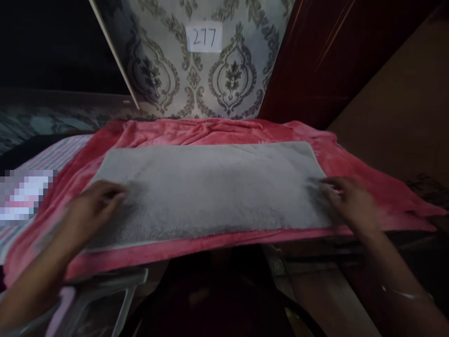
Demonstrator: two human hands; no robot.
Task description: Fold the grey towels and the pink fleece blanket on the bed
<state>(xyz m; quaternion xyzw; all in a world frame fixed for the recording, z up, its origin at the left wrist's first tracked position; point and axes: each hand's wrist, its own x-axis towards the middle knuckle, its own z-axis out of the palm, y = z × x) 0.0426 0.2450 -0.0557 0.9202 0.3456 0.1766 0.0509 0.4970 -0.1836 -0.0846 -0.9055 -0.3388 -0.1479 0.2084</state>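
Hands lie flat and open at the towel's (pixel 210 187) ends, left hand (pixel 93 203) and right hand (pixel 349 201); smooth outward evenly, keeping edges square on the blanket (pixel 210 131).

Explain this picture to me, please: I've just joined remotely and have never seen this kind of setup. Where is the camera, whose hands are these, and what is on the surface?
There is no machine: a person works with two bare hands. The single picture comes from a camera worn on their head, looking forward and down. A rectangular grey fluffy towel lies spread flat on a crumpled pink-red plush blanket. The left hand rests on the towel's left end, the right hand at its right edge; both are blurred, so whether the fingers pinch the cloth is unclear. Behind stands a patterned grey damask panel bearing a white paper label reading 277.
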